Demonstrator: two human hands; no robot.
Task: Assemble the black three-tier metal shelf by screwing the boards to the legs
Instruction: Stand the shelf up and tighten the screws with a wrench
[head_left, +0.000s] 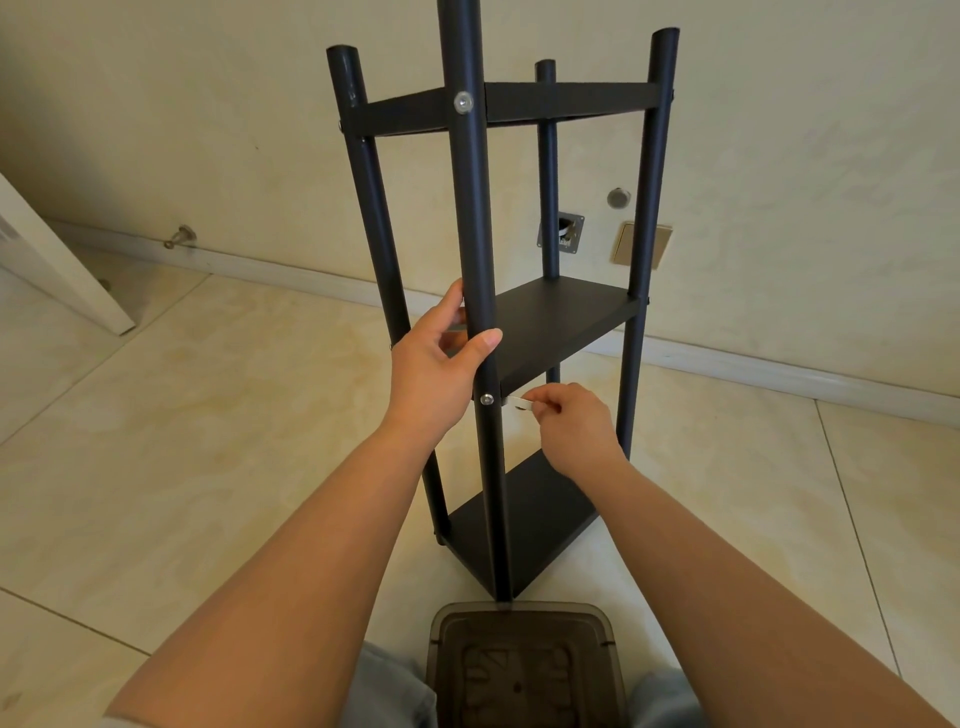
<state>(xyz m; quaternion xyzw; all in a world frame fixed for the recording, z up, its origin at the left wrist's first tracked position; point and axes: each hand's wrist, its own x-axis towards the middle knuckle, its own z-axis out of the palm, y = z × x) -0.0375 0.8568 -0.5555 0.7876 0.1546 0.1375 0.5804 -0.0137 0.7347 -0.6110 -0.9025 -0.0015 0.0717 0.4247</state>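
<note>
Shelf stands upright on the tile floor. Left hand wraps the front leg; right hand pinches a small metal wrench (beside the middle-board screw).

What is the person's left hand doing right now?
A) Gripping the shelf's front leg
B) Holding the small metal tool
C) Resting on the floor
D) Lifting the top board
A: the left hand wraps around the front leg, while the right hand pinches the small metal tool.
</note>
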